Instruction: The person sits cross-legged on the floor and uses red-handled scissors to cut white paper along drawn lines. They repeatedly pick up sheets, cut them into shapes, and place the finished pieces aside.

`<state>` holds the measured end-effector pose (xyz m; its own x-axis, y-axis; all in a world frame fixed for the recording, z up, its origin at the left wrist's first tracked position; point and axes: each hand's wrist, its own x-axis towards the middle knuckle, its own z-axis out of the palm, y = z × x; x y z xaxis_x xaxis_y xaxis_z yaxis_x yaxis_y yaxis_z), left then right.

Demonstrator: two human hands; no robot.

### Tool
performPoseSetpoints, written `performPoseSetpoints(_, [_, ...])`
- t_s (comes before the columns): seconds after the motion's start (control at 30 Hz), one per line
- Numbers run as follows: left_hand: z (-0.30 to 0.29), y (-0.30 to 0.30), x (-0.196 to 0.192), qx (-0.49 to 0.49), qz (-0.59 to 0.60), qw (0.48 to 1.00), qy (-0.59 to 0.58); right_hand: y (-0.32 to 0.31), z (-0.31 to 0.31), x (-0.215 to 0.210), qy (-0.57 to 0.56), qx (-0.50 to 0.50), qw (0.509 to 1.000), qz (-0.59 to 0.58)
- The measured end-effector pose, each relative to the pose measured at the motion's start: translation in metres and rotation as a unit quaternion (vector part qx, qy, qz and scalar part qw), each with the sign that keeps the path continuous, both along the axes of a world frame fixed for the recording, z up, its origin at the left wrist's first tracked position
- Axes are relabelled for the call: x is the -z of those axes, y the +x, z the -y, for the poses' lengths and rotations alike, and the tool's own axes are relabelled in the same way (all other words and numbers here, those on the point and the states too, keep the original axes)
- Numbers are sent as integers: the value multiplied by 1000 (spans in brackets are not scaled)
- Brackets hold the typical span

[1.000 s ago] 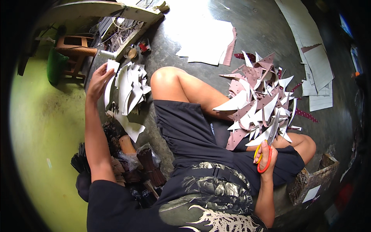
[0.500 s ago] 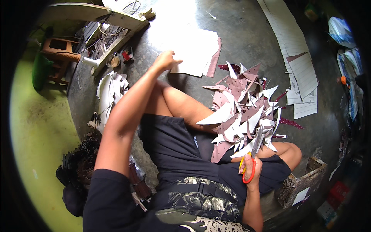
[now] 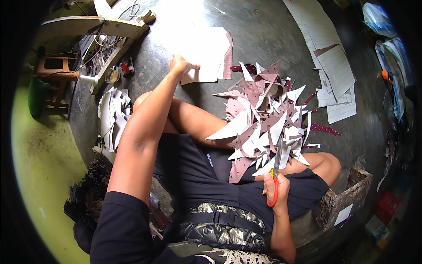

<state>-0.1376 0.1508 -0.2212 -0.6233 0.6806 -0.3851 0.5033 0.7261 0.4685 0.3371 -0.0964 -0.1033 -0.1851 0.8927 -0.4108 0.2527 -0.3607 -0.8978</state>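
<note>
My left hand (image 3: 181,67) reaches out over a pale sheet (image 3: 206,55) on the floor, at the sheet's near left part. Its thumb stands away from the other fingers, which are partly hidden. Along the sheet's right side shows a dusty-pink dotted piece of material (image 3: 227,57). In my right hand (image 3: 278,188) is a pair of scissors (image 3: 278,160) with red and yellow handles, blades pointing away from me. Just beyond the blades, a heap of pointed offcuts (image 3: 259,116), white and dotted pink, lies over my leg and the floor.
Long lined paper sheets (image 3: 336,70) lie at the far right. A worn box (image 3: 340,202) stands beside my right knee. To the left are a stack of white pieces (image 3: 114,116), dark bundled strips (image 3: 90,185), a wooden frame with cables (image 3: 121,48) and a brown stool (image 3: 57,68).
The whole view has shifted a little. The pale sheet has slid and turned slightly leftward with my left hand at it. My right hand still holds the scissors near the heap.
</note>
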Motion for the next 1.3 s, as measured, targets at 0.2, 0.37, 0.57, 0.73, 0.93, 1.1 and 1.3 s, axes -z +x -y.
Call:
performPoseSetpoints(0.2, [2,15,-22,61,-101,990,-72,-1,1,1,15,-19,1000,15])
performPoseSetpoints(0.37, [8,24,-21,38,-103,994,-15,1,2,1,9,-21,1000,20])
performPoseSetpoints(0.57, [8,7,-38,-15,297,940,166,1,4,5,31,-3,999,20])
performPoseSetpoints(0.73, [31,-5,-131,70,497,830,243,2,0,-4,36,7,999,-26])
performPoseSetpoints(0.93, [110,60,-219,184,663,718,105,-23,-68,-19,41,59,936,-344])
performPoseSetpoints(1.1, [108,115,-224,327,728,586,-144,-25,-106,-53,-33,-9,910,-414])
performPoseSetpoints(1.3, [161,169,-182,59,833,547,65,-38,-84,-75,-7,212,914,-346])
